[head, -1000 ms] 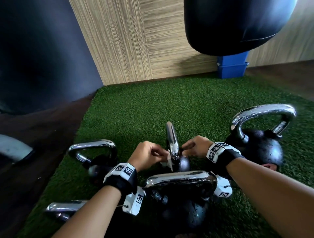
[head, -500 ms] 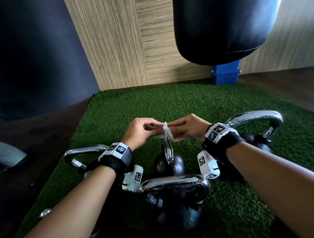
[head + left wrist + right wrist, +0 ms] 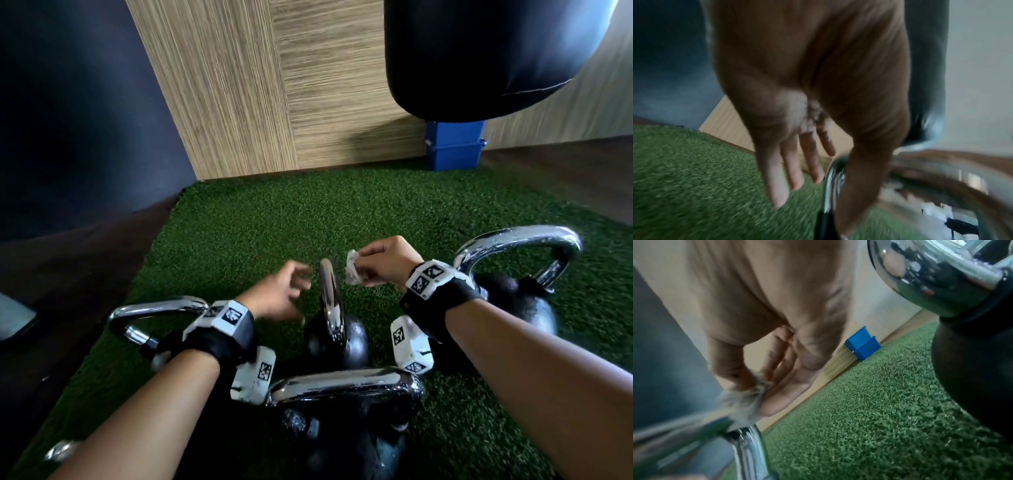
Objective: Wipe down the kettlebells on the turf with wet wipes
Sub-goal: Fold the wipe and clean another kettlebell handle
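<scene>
Several black kettlebells with chrome handles stand on the green turf (image 3: 239, 222). The small middle kettlebell (image 3: 337, 341) has its handle (image 3: 330, 294) edge-on between my hands. My right hand (image 3: 383, 265) pinches a crumpled white wet wipe (image 3: 352, 272) just right of that handle's top; the right wrist view shows the wipe (image 3: 748, 395) held by thumb and fingers. My left hand (image 3: 281, 294) hovers left of the handle with its fingers (image 3: 777, 178) spread straight and empty. A large kettlebell (image 3: 520, 301) sits at the right, another (image 3: 342, 428) nearest me, and one handle (image 3: 154, 308) at the left.
A black punching bag (image 3: 479, 51) hangs above the far right of the turf. A blue bin (image 3: 454, 147) stands against the wood-panelled wall (image 3: 274, 85). Dark flooring (image 3: 68, 274) borders the turf on the left, below a dark wall.
Both hands had held the wipe together over the middle handle. The left hand has let go and dropped away to the left; the right hand keeps the wipe, moved slightly right.
</scene>
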